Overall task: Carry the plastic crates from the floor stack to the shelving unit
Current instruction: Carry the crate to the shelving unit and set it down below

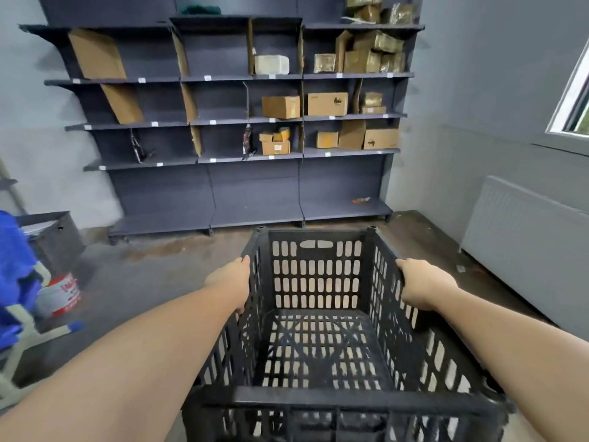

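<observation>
I hold one black slotted plastic crate [318, 342] in front of me, above the floor, empty inside. My left hand [231, 282] grips its left wall near the rim. My right hand [424, 287] grips the right wall the same way. Straight ahead stands the dark grey shelving unit [251, 167] against the back wall. Its bottom shelf [255, 215] holds only a small orange-brown object at the right. The floor stack of crates is out of view.
Cardboard boxes [280, 106] and gold-wrapped packages [373, 55] fill the unit's right bays. A white radiator [522, 247] lines the right wall under a window. At left are a blue garment [16, 266], a grey bin [54, 240] and a red-and-white bucket [62, 293].
</observation>
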